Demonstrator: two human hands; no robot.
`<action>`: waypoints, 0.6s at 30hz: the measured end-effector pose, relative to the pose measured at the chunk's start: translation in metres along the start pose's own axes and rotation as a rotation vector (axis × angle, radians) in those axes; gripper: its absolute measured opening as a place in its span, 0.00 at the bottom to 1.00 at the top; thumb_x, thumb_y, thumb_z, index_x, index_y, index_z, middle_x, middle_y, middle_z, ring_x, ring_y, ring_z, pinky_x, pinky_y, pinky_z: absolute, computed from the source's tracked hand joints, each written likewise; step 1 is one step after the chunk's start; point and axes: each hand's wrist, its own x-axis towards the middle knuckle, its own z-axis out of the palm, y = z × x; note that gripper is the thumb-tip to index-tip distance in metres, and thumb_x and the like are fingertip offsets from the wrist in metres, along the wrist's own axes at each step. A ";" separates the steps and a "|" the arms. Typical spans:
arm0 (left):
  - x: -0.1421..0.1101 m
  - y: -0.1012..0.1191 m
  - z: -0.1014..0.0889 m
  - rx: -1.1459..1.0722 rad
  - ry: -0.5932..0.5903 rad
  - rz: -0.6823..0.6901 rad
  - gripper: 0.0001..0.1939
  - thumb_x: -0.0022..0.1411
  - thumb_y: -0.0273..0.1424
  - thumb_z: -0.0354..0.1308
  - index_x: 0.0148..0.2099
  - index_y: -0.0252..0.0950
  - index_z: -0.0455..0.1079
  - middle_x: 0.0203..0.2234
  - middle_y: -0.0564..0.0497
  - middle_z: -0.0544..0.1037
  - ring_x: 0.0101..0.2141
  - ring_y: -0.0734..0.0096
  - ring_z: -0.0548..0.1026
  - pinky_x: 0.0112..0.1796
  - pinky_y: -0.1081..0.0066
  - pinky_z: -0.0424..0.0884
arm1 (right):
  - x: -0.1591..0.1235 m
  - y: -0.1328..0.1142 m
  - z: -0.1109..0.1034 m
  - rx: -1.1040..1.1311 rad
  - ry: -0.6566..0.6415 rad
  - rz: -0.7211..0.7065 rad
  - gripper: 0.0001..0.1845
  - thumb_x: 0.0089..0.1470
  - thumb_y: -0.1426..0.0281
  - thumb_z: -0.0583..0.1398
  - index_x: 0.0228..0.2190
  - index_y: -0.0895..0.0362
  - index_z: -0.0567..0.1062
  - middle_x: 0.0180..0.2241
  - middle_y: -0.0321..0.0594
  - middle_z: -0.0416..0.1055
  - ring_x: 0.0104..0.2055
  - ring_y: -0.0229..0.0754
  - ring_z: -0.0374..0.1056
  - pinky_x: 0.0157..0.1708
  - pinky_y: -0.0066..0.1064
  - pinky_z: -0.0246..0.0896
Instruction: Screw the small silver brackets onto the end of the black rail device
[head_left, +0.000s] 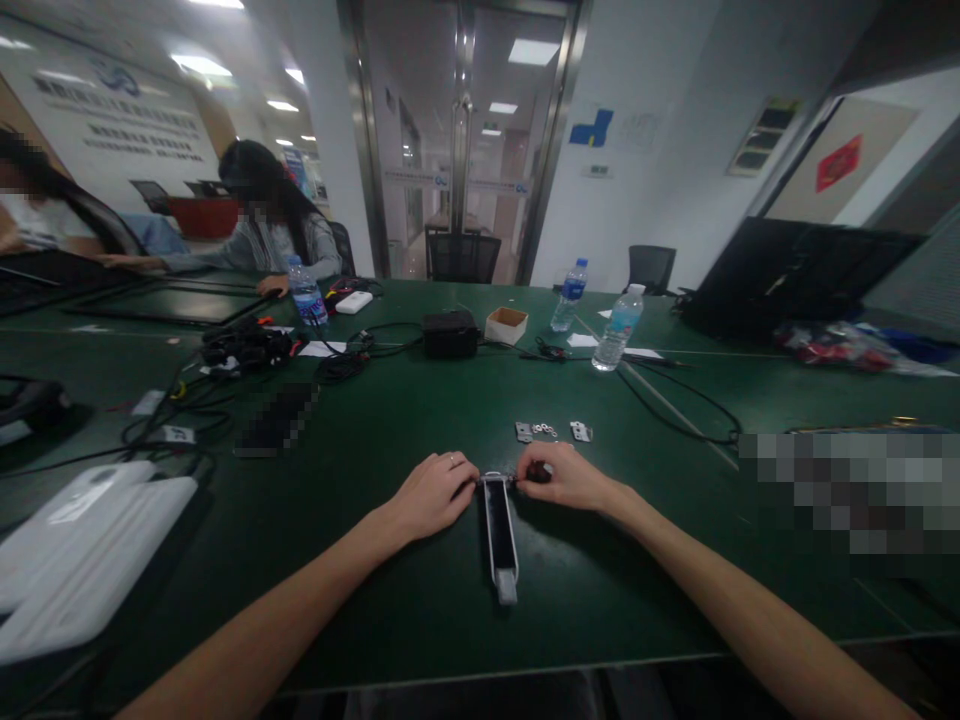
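Note:
On the table in front of me lies a long, narrow metal frame (489,540) with a pale rim, a dark middle and a grey block at its near end. A thin crosspiece (495,478) spans its far end. My left hand (437,492) is closed at the left end of this crosspiece, fingertips pinched against it. At the other end my right hand (562,476) is closed around a small tool with a dark brown handle (538,471), its tip near the crosspiece; the tool's kind is unclear. Just beyond sit small metal plates (523,431) and several little rings (544,430).
Further back stand a black box (450,334), an open carton (506,325) and water bottles (619,328). Cables (345,365) and white panels (97,540) lie at left. A black case (787,275) is at right. Two people sit across at the left.

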 end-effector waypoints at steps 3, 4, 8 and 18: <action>0.000 -0.001 0.001 -0.006 0.003 -0.003 0.10 0.68 0.29 0.49 0.48 0.35 0.68 0.41 0.49 0.72 0.38 0.66 0.71 0.39 0.66 0.67 | 0.000 0.001 0.001 0.017 -0.007 0.001 0.04 0.51 0.70 0.61 0.30 0.58 0.74 0.28 0.36 0.71 0.28 0.35 0.65 0.29 0.26 0.61; 0.000 -0.001 0.001 -0.006 0.005 -0.001 0.10 0.68 0.29 0.48 0.48 0.35 0.68 0.41 0.49 0.72 0.39 0.66 0.71 0.39 0.65 0.67 | 0.000 0.002 0.002 0.021 -0.001 0.001 0.04 0.51 0.70 0.61 0.29 0.58 0.74 0.28 0.36 0.71 0.28 0.35 0.65 0.29 0.26 0.61; 0.000 -0.002 0.002 -0.009 0.005 0.006 0.10 0.68 0.29 0.48 0.48 0.35 0.68 0.41 0.49 0.72 0.38 0.66 0.71 0.39 0.66 0.67 | 0.000 0.002 0.004 0.035 0.021 -0.006 0.03 0.51 0.70 0.61 0.29 0.58 0.74 0.28 0.36 0.71 0.28 0.35 0.65 0.30 0.26 0.61; 0.000 -0.002 0.002 -0.003 0.007 0.003 0.10 0.67 0.29 0.49 0.47 0.36 0.68 0.41 0.49 0.72 0.39 0.66 0.71 0.39 0.66 0.67 | 0.001 0.000 0.011 0.059 0.050 -0.027 0.03 0.51 0.72 0.61 0.31 0.58 0.74 0.30 0.37 0.71 0.30 0.36 0.65 0.31 0.27 0.63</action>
